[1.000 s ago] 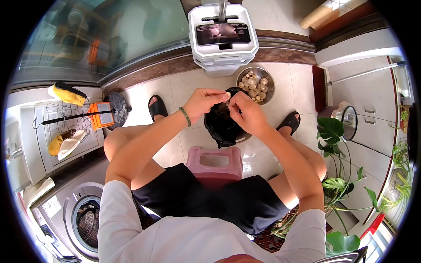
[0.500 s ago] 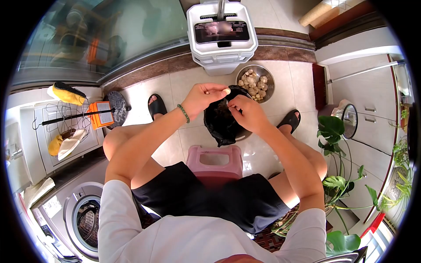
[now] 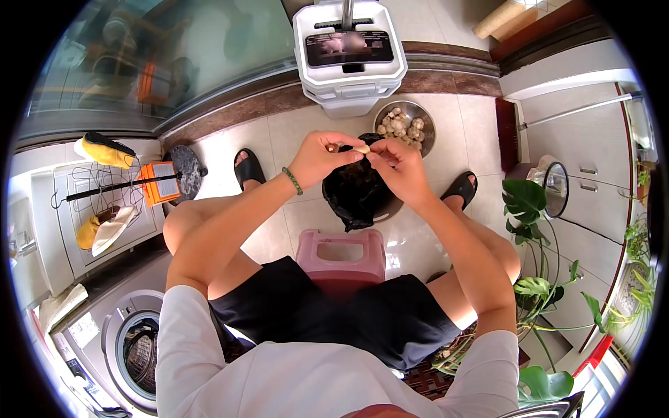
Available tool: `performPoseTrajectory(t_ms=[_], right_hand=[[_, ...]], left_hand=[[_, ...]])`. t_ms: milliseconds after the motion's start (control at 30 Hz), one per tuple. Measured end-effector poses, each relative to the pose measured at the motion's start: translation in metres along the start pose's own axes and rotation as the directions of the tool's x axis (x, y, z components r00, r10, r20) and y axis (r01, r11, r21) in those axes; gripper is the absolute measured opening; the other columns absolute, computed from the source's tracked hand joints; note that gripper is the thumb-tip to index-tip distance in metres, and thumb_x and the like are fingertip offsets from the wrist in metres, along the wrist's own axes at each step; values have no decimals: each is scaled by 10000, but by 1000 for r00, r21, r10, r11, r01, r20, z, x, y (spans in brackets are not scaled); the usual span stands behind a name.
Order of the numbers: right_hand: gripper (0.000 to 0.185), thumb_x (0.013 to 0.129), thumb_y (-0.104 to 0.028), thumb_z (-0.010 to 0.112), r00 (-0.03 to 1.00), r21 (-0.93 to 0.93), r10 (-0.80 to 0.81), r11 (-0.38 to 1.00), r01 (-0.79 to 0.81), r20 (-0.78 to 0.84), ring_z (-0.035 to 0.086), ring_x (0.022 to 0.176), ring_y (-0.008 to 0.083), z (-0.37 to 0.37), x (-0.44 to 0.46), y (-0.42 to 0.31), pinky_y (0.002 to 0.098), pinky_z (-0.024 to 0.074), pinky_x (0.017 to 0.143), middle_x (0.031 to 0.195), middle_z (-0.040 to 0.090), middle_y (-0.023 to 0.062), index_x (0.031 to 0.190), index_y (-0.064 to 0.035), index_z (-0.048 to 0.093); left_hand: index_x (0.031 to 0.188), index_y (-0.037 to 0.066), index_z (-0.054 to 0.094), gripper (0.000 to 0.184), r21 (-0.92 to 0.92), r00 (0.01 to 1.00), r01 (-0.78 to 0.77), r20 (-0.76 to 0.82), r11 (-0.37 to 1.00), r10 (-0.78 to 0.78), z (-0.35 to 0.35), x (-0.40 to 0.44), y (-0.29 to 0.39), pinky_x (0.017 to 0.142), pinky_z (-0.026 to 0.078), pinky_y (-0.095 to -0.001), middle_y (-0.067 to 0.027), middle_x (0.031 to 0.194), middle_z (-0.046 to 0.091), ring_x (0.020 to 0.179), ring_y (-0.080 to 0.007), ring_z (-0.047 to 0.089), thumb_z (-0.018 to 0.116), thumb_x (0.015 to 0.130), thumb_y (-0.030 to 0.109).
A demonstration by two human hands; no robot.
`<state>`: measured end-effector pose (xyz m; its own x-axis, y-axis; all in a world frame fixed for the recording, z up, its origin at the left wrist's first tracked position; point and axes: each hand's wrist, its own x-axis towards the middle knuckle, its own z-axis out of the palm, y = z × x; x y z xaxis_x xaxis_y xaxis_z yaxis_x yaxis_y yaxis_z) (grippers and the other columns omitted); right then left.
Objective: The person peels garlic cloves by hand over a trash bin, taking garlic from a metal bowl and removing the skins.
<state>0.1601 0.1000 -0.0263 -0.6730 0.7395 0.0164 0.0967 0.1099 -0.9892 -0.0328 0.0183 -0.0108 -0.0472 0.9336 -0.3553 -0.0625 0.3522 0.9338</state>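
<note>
Between my two hands is a small pale garlic clove [image 3: 362,148], held over a bin lined with a black plastic bag [image 3: 348,209]. My left hand [image 3: 322,159], with a green bead bracelet at the wrist, pinches the clove's left end between thumb and fingertips. At the clove's right end, the thumb and fingers of my right hand [image 3: 401,167] are pinched on it. Dark contents in the bag are hard to make out. Just beyond my right hand, a metal bowl [image 3: 429,143] holds several whitish garlic bulbs [image 3: 398,125].
A pink plastic stool [image 3: 340,268] stands between my knees. Ahead is a white box [image 3: 348,87] with a phone [image 3: 348,49] lying on top. A wire shoe rack [image 3: 104,191] and washing machine [image 3: 136,348] are on the left; a leafy plant [image 3: 524,202] and cabinets are right.
My right hand has risen from lower over the bag to meet the clove in my left hand. The left hand stays nearly in place, with the clove now tilted between both hands.
</note>
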Motion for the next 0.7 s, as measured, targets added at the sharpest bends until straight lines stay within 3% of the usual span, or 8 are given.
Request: performPoseTrajectory(t_ms=[167,367,467,600,667,700], right_hand=[[80,840,-11,647,999,-21,39,999,-39,-16,635,673,114,-2,-1,1,244,506,607,784,667,98,898,43,651],[55,819,-4,623,997,-65,67,996,-69,-29,623,638,104,-2,-2,-10,245,502,587,730,661,94,839,44,640],[49,823,-8,629,997,-56,80,995,-81,-16,622,647,93,-1,-2,-8,243,503,597,728,656,70,830,40,635],[61,842,-17,621,988,137,151,979,-151,10,621,652,89,0,0,2,219,499,612,753,643,35,856,41,628],[67,851,-23,615,984,236,176,956,-175,18,623,655,91,0,2,3,212,499,617,765,640,29,869,41,626],[71,857,-29,609,972,261,236,937,-233,22,628,660,92,-1,2,0,208,502,618,768,638,31,872,40,621]], left_hand=[[979,20,730,182,73,967,-245,-59,967,250,7,0,0,581,410,-192,-23,882,716,674,-36,549,748,807,78],[976,57,734,193,303,960,-240,-68,922,272,10,-5,2,584,442,-233,-43,870,719,668,-76,580,755,789,96],[993,66,733,192,303,967,-218,-63,928,248,11,-7,6,574,444,-241,-52,858,717,654,-85,581,740,806,107],[1007,51,729,179,307,971,-208,-50,929,234,8,-3,2,623,462,-230,-56,894,720,704,-82,594,712,837,106],[1018,21,718,178,126,964,-253,-56,959,262,8,1,-5,702,481,-220,-53,952,717,782,-73,606,684,877,122],[1018,21,718,178,125,964,-252,-54,960,260,8,3,-10,702,481,-220,-53,952,717,782,-73,606,684,877,122]])
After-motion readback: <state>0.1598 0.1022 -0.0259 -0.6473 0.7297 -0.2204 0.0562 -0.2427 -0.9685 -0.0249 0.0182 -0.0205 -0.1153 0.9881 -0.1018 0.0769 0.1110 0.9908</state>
